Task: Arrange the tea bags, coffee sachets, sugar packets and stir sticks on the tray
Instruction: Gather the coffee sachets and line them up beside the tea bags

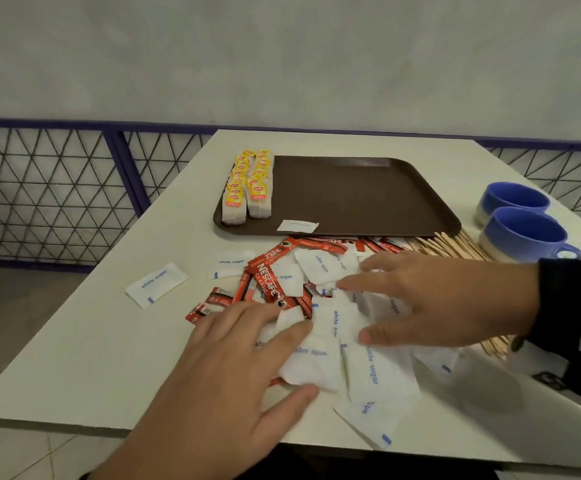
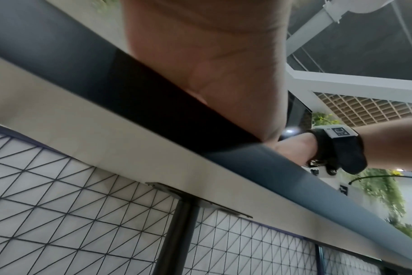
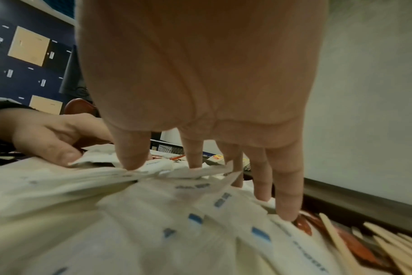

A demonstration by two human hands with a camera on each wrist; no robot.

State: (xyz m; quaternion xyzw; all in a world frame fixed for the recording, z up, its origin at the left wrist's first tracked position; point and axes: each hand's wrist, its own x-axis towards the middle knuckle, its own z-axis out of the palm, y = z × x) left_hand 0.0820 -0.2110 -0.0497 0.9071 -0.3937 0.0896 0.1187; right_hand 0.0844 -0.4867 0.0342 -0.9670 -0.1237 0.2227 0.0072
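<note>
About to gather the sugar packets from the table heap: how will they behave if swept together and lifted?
The sugar packets are flat paper and overlap loosely, so they will probably slide over each other rather than move as one. Some corners bend up near the right hand, so they look floppy. Coffee sachets lie mixed in and may come along.

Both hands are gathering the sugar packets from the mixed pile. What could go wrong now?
The left hand and right hand may scoop up coffee sachets tangled among the sugar packets. One packet lies near the table edge and could slide off.
</note>
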